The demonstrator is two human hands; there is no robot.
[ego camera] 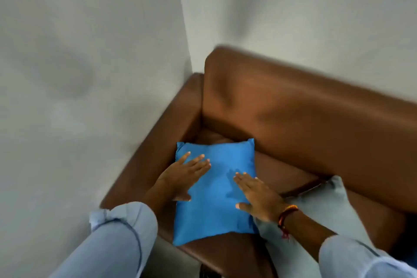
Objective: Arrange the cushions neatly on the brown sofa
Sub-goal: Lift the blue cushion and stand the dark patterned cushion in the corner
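A bright blue cushion (214,189) lies flat on the seat of the brown sofa (304,115), close to its left armrest. My left hand (184,176) rests palm down on the cushion's left side, fingers spread. My right hand (256,194) lies flat on its right side, fingers apart, a red thread band at the wrist. Neither hand grips the fabric. A pale grey-blue cushion (334,207) lies on the seat just right of the blue one, partly behind my right forearm.
The sofa stands in a room corner, with white walls (90,74) to the left and behind. Its left armrest (162,142) runs along the left wall. The sofa's front edge is near the bottom of the view.
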